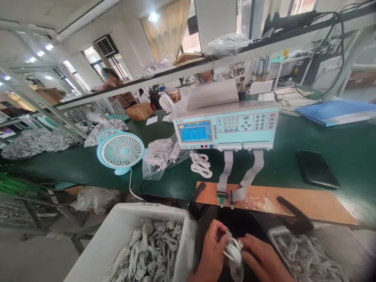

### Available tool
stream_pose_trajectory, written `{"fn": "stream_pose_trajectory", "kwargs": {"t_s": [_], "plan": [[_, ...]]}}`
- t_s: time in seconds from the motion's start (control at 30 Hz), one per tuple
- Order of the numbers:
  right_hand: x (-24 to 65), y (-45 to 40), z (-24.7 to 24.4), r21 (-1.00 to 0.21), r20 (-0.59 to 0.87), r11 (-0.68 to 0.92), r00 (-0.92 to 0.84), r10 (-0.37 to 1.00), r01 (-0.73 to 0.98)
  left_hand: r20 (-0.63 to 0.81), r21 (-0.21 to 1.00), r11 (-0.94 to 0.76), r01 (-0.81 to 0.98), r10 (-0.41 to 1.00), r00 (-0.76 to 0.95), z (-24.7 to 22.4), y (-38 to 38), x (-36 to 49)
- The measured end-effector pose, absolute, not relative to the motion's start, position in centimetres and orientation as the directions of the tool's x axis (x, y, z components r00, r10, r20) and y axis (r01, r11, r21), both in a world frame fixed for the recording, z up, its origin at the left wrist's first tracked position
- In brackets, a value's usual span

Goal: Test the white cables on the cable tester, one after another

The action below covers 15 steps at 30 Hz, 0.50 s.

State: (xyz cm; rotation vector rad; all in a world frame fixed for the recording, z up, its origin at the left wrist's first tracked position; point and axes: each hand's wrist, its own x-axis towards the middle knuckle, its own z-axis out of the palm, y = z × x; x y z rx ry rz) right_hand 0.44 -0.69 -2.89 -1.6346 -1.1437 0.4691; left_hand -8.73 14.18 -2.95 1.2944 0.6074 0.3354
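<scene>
Between my two hands hangs a coiled white cable (234,252) at the bottom of the head view. With fingers pinched, my left hand (214,248) grips one small connector end of it. My right hand (258,256) is closed on the coil's other side, near a second light-coloured connector. Just beyond the hands, a small green connector board (221,200) and a metal plug sit at the board's edge, joined by grey ribbon cables (226,172) to a cable tester (226,127) with a lit blue screen. Neither hand touches the tester.
A white bin (117,231) of bundled cables stands left, another container of cables (305,250) right. On the green table (276,172) are a fan (123,150), bagged cables (163,152), a loose cable bundle (201,164), a black phone (317,168) and a blue folder (337,111). Two people are beyond.
</scene>
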Motion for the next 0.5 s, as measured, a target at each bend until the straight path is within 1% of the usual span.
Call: {"fn": "stream_pose_trajectory", "kwargs": {"t_s": [0.07, 0.17, 0.23, 0.33, 0.5], "plan": [[1.5, 1.3, -2.7, -0.933, 0.166, -0.028, 0.5, 0.85, 0.358, -0.193, 0.97, 0.232, 0.069, 0.567, 0.801, -3.1, 14.6, -8.3], [2.6, 3.7, -2.7, -0.989, 0.081, -0.02, 0.643, 0.762, 0.147, -0.082, 0.996, 0.086, 0.037, 0.613, 0.786, -3.1, 15.2, -7.8], [3.0, 4.5, -3.2, -1.0, 0.026, 0.013, 0.703, 0.711, 0.023, -0.059, 0.998, 0.046, 0.038, 0.62, 0.782, -3.2, 15.6, -7.4], [3.2, 5.2, -4.2, -0.996, -0.047, 0.025, 0.726, 0.687, -0.089, -0.117, 0.992, 0.117, 0.057, 0.614, 0.781, -4.0, 16.1, -7.0], [3.1, 6.0, -5.2, -0.981, -0.167, -0.028, 0.757, 0.632, -0.193, -0.289, 0.929, 0.362, 0.072, 0.592, 0.752, -5.0, 16.6, -6.6]]}}
